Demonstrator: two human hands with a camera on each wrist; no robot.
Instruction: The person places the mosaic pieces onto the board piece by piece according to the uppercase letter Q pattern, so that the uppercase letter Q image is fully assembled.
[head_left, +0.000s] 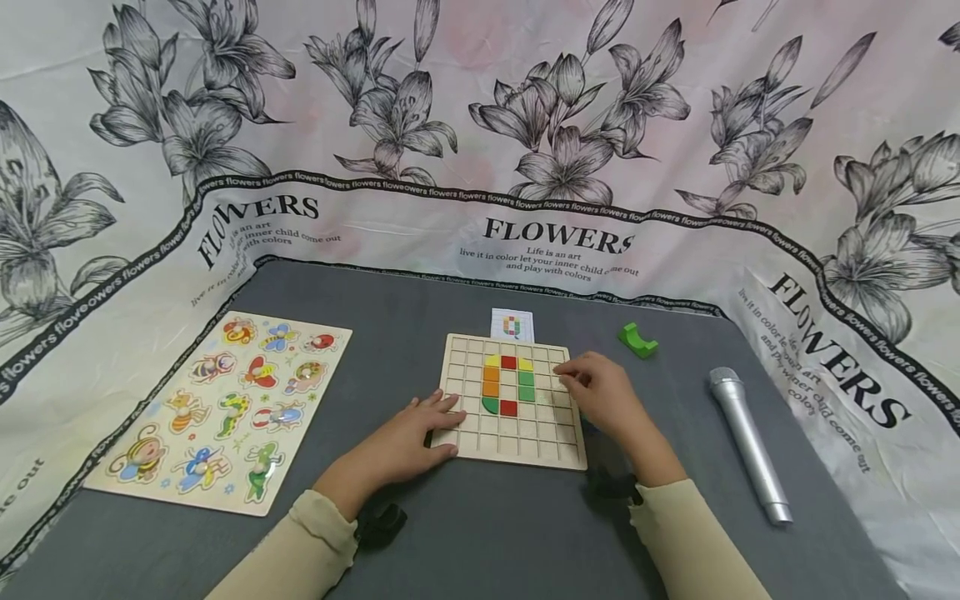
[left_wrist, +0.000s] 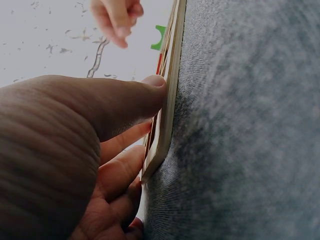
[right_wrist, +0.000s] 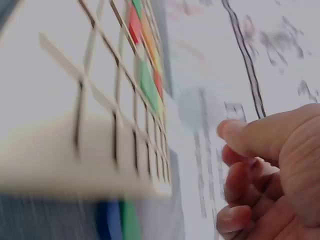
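A pale wooden grid board [head_left: 555,429] lies in front of me, with red [head_left: 508,408], orange [head_left: 491,382], green [head_left: 527,386] and yellow tiles forming a ring in its squares. My left hand [head_left: 408,437] rests on the board's left edge; in the left wrist view its thumb [left_wrist: 145,92] touches the board's side. My right hand [head_left: 603,392] hovers over the right edge, thumb and fingertips close together and loosely bent. No tile shows between them in the right wrist view [right_wrist: 265,175]. Behind the board, a small card [head_left: 512,324] pictures a similar coloured ring.
An insect puzzle board [head_left: 213,412] lies at left. A green arch block [head_left: 638,340] sits at the back right, and a silver microphone [head_left: 750,446] lies further right. Blue [right_wrist: 109,220] and green pieces [right_wrist: 131,220] show past the board's edge. A flowered cloth [head_left: 420,225] stands behind.
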